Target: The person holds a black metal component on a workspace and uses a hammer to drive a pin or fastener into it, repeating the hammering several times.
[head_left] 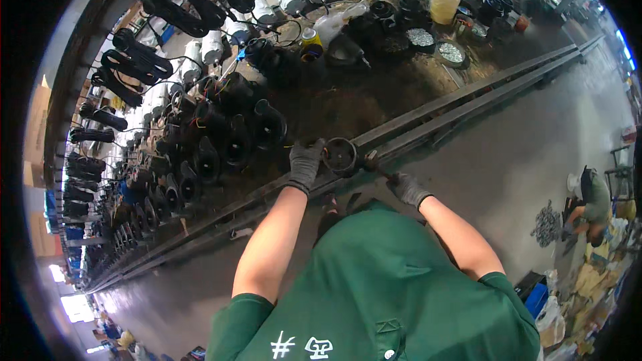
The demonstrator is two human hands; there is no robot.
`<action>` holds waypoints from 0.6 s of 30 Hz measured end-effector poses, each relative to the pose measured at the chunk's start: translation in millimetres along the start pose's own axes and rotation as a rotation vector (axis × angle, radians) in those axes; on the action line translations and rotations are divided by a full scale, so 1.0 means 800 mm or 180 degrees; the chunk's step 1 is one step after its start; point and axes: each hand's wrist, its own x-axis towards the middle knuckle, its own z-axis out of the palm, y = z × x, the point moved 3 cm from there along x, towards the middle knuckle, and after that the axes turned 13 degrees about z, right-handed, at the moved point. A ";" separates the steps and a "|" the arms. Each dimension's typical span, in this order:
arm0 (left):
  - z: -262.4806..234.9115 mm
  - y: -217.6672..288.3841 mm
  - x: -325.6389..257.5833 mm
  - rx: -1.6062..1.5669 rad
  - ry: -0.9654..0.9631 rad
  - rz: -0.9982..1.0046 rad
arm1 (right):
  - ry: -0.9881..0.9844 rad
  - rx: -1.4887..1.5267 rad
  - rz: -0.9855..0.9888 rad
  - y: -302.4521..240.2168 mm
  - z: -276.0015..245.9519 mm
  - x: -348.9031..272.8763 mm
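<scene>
Head view — left hand (305,164) around black ring (340,156)

There is just one view. The camera sits on the person's head and looks almost straight down. The person's own green shirt (381,287) fills the bottom, very near. Both bare forearms reach up from it to the gloved hands in the middle, close by. The long metal rail (468,103) runs slanting across the picture and bends near the round rim. The workbench (374,93) lies past the rail, farther off. The concrete floor (521,160) spreads to the right.
</scene>
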 end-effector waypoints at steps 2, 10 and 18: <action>-0.006 -0.037 0.002 0.0209 -0.0091 0.0362 | 0.0058 0.0679 -0.0035 0.004 0.000 0.002; -0.005 -0.050 -0.026 0.1395 -0.0266 0.1565 | 0.0645 0.2287 0.0332 0.003 -0.056 -0.026; 0.021 -0.040 -0.033 -0.0110 -0.0074 0.0034 | 0.1179 0.2525 -0.0295 -0.079 -0.207 -0.104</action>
